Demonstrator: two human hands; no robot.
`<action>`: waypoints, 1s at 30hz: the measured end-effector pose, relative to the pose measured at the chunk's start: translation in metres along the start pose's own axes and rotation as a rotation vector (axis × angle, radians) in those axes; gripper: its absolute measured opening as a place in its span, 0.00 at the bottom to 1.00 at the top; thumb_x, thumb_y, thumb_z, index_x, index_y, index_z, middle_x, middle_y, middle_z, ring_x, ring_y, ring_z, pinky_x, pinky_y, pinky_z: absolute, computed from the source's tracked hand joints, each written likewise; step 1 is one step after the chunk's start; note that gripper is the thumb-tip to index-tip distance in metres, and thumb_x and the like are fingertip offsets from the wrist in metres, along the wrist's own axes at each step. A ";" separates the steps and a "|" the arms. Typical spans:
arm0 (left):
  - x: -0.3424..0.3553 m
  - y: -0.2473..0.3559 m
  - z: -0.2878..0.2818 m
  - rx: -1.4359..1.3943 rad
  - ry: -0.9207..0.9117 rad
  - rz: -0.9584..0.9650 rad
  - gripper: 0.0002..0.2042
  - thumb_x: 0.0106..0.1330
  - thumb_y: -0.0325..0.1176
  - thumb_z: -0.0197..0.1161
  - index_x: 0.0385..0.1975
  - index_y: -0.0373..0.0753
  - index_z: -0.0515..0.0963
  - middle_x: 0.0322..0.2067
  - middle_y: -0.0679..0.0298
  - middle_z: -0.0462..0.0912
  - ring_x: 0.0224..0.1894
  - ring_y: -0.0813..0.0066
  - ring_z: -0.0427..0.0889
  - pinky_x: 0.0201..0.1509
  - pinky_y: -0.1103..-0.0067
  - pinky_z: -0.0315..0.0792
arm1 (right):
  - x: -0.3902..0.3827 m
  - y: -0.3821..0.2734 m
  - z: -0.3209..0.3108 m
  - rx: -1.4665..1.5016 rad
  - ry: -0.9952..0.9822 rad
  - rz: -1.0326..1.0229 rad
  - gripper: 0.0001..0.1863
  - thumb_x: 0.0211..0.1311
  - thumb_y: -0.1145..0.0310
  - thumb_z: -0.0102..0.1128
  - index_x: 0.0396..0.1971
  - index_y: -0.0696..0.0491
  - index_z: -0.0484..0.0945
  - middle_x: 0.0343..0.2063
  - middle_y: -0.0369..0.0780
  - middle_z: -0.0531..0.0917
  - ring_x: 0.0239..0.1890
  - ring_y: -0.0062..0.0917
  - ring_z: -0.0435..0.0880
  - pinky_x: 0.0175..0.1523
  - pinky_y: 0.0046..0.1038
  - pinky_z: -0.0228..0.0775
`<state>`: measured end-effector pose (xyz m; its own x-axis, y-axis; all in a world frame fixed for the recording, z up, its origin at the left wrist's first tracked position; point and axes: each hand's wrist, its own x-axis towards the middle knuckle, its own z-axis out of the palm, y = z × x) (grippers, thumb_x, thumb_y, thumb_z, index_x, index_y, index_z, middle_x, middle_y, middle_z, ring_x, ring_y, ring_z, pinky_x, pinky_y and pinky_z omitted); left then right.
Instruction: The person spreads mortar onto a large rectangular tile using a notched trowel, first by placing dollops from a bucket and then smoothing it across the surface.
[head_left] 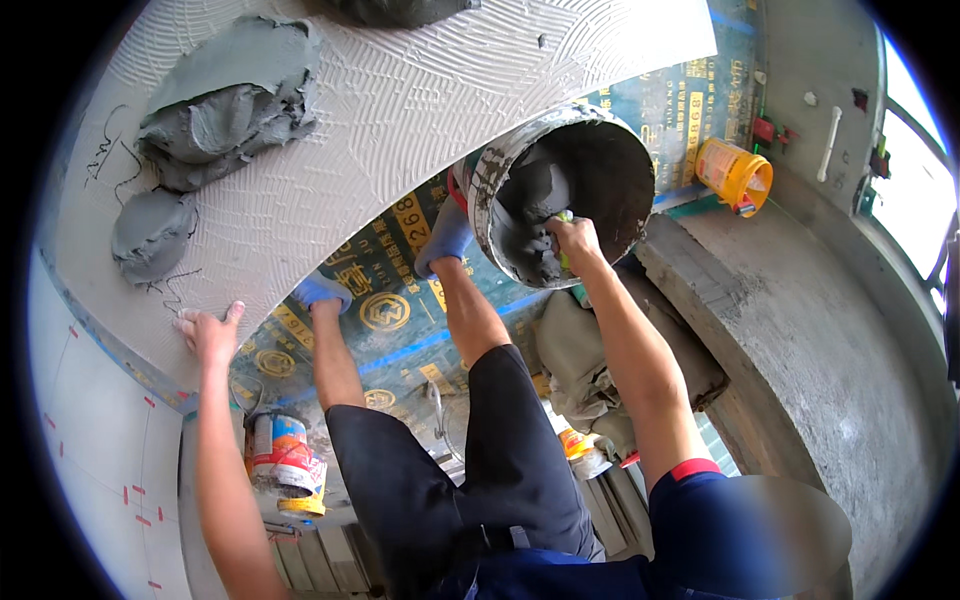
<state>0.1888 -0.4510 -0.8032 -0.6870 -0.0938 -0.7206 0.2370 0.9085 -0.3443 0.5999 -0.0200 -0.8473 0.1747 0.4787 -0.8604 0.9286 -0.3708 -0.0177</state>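
Note:
My right hand [577, 240] grips the green handle [566, 262] of a tool, whose head is in the dark grey mortar [530, 196] inside a large smeared bucket [632, 170]. My left hand [208, 326] rests with fingers apart at the lower edge of a large pale slab [330, 150] covered in combed adhesive. On the slab sit a large mound of grey mortar [225, 105], a smaller lump [152, 233] to its lower left, and another at the top, partly cut off.
A blue printed floor covering [400, 360] lies under my feet [450, 235]. A yellow bucket [732, 170] stands beside a concrete ledge [830, 350] below a window [905, 190]. Stacked pails [285, 450] are at lower left, by white tiles [105, 450]. A grey cloth heap [575, 340] lies below the large bucket.

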 end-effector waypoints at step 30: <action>0.003 -0.001 -0.017 0.138 -0.177 -0.050 0.60 0.56 0.67 0.59 0.64 0.15 0.37 0.67 0.30 0.37 0.72 0.42 0.41 0.73 0.58 0.44 | -0.138 0.010 -0.075 -0.065 0.200 -0.668 0.12 0.52 0.64 0.64 0.30 0.58 0.78 0.22 0.49 0.80 0.26 0.44 0.81 0.34 0.33 0.73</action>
<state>0.1750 -0.4451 -0.7947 -0.5720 -0.2182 -0.7907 0.3059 0.8377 -0.4524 0.6095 -0.0297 -0.6902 -0.3894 0.7273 -0.5652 0.8745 0.0993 -0.4748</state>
